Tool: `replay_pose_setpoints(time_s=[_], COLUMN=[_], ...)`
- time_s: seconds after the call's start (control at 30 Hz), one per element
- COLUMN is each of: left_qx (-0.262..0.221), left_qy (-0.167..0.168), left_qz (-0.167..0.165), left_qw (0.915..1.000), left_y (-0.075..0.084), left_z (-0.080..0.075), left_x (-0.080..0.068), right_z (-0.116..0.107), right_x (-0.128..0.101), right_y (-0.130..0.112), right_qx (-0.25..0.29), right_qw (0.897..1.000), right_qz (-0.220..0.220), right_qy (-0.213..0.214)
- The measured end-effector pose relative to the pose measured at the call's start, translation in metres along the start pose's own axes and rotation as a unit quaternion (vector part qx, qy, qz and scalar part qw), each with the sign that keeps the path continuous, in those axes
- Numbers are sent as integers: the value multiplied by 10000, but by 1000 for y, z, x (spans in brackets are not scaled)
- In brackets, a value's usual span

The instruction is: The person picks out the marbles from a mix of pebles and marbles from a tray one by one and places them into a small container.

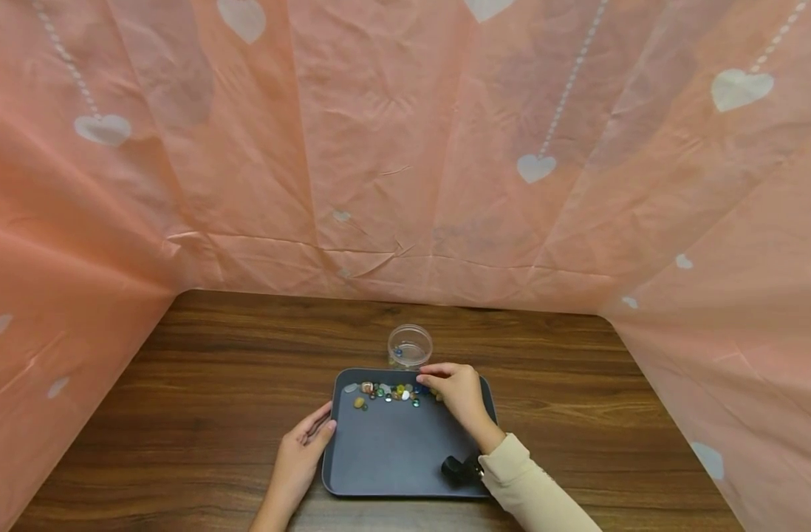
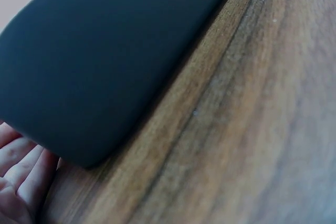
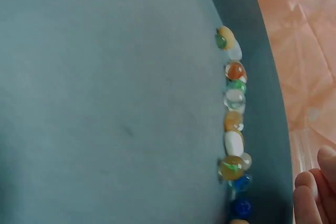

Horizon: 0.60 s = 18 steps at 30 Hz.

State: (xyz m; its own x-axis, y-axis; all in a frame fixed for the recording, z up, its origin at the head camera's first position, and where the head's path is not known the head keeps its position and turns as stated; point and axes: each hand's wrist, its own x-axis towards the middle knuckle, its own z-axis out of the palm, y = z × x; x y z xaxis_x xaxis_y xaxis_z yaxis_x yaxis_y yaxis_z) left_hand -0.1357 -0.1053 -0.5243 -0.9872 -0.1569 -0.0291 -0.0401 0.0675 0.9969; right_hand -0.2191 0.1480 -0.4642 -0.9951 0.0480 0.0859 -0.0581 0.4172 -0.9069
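Note:
A dark grey tray (image 1: 399,451) lies on the wooden table. My left hand (image 1: 295,451) grips its left edge, thumb at the rim; in the left wrist view the fingers (image 2: 31,174) bend against the tray's outer side. Along the far inner wall lies a row of glass marbles and polished stones (image 3: 233,121) in yellow, white, green, orange and blue. My right hand (image 1: 455,388) reaches over the far rim, its thumb and fingers a little apart, nothing visible between them. Just beyond stands a clear round jar (image 1: 410,336), a blue marble (image 1: 398,352) showing inside.
A black wrist camera (image 1: 455,469) on the right arm hangs over the tray's near right corner. Wood-grain tabletop (image 1: 213,414) extends around the tray. Pink cloth with white hearts (image 1: 392,170) encloses the table at the back and both sides.

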Motion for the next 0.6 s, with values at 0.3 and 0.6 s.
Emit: replay_pose_setpoints(time_s=[0.3,0.6], left_qx=[2,-126], left_qy=[14,-53], left_qz=[53,186], left_qw=[10000,9997], left_y=[2,2], left_z=[-1,0], left_x=[-1,-2], right_z=[6,6], right_x=[-6,-9], right_y=[11,15], right_qx=[-492,-1219], right_qw=[9986,9914], right_qz=[-123,-211], right_qy=[-127,-416])
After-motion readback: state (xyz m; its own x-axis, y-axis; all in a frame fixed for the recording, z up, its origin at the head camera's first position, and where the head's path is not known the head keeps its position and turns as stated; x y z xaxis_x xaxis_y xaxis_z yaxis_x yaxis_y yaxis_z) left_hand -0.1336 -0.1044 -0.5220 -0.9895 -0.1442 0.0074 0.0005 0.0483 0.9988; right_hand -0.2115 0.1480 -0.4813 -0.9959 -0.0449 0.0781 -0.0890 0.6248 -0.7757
